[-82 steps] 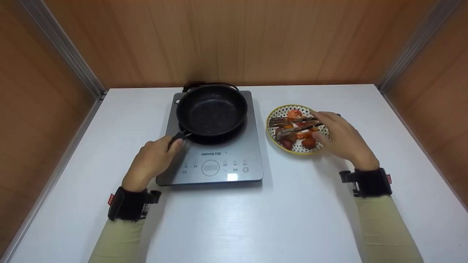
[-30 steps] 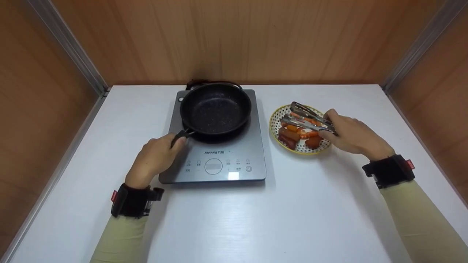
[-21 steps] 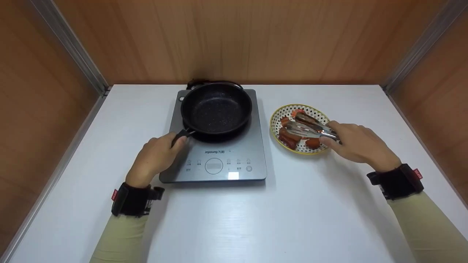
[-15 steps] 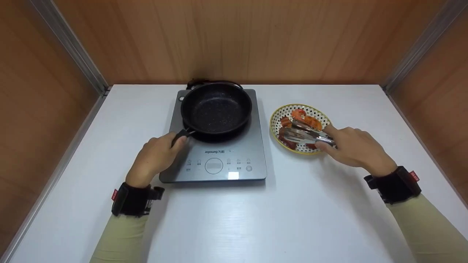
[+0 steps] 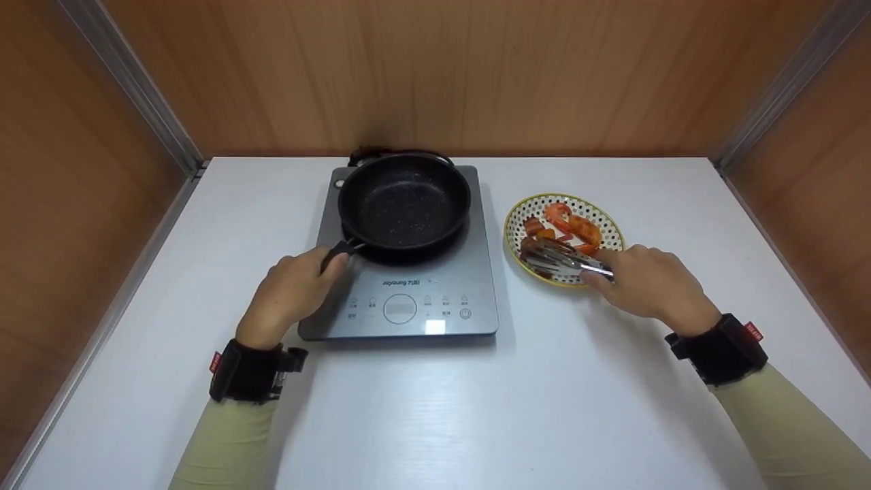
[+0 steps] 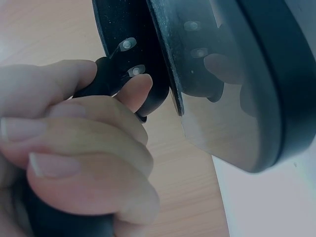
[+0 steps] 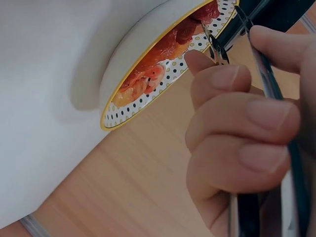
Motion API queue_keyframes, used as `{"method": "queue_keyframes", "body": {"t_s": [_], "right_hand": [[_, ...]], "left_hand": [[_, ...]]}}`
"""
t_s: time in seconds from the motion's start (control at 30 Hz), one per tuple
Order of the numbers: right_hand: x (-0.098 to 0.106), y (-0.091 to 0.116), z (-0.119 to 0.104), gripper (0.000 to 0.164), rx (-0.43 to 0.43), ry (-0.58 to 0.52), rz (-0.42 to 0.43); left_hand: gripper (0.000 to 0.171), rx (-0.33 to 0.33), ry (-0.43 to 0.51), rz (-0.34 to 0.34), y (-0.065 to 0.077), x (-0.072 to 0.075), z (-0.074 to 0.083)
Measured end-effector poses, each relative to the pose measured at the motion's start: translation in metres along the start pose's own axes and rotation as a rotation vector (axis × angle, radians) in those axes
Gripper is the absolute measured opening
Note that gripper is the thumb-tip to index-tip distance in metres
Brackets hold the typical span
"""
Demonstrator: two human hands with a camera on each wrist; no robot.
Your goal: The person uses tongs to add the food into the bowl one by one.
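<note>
My left hand [image 5: 289,296] grips the black handle [image 5: 337,256] of a frying pan [image 5: 405,204], and the fingers curl round it in the left wrist view. The pan sits on an induction cooktop [image 5: 439,286] and has no food in it. To the right, my right hand [image 5: 646,286] holds metal tongs [image 5: 568,258], the fingers wrapped round their arms [image 7: 269,81] in the right wrist view. The tongs' ends are low over the near side of a dotted, yellow-rimmed plate [image 5: 607,221]. Orange and red-brown food pieces [image 5: 585,230] lie there; whether the tongs pinch any is hidden.
The cooktop and plate stand apart on a white table [image 5: 422,415]. A wooden panel [image 5: 435,75] closes off the back, with more panels at both sides. Something dark, perhaps a cord [image 5: 367,154], lies behind the pan.
My right hand, earlier over tongs lying across the plate, has lifted them, turned them and brought their ends down to the near side. My left hand stays on the pan handle.
</note>
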State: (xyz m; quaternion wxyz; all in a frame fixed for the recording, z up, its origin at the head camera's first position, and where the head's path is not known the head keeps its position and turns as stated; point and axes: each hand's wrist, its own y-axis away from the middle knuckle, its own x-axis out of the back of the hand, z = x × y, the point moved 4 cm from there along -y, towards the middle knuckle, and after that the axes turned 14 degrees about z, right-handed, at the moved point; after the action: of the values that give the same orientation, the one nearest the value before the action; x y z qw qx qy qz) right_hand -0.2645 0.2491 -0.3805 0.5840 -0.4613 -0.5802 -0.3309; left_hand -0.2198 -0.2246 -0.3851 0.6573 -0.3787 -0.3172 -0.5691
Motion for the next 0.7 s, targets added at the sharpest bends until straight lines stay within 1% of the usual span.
{"method": "queue_keyframes", "body": {"t_s": [0.27,0.43,0.7], "right_hand": [[0.0002,0.0038,-0.0008,0.050,0.031,0.020,-0.011],[-0.0042,0.0027,0.0025,0.049,0.016,-0.004,-0.016],[-0.0082,0.0023,0.0033,0.055,-0.027,-0.055,-0.030]], "left_hand": [[0.042,0.003,0.000,-0.010,0.0001,0.0002,-0.0005],[0.041,0.004,0.005,-0.008,0.0004,0.0000,-0.0004],[0.041,0.005,0.009,-0.002,0.0010,0.0001,0.0002]]}}
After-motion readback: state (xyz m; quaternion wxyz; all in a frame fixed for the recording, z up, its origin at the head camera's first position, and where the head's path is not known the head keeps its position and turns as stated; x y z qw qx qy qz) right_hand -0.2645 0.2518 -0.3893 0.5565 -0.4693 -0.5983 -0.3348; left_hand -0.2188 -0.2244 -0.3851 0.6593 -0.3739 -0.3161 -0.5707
